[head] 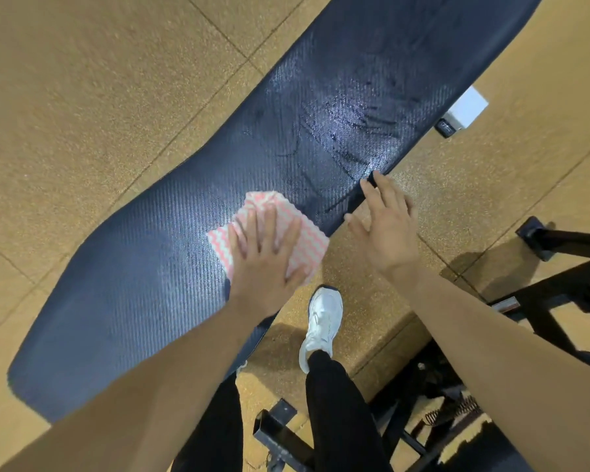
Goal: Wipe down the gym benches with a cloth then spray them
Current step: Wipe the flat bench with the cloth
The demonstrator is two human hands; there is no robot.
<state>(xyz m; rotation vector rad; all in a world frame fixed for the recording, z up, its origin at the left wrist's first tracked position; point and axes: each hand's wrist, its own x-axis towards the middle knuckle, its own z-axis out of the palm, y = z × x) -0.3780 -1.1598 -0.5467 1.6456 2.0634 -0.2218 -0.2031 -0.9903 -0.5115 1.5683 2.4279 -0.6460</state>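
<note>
Underneath the left hand [264, 257] — pink-and-white zigzag cloth [302, 240], spread flat.

Finding: no text, label, brand, number or sign is legible in the head view. 1 item noted: a small dark tag [445, 127], just beside the white block [465, 109] at the near edge of the dark counter [150, 284], bears pale marks. These are too small and blurred to read.
</note>
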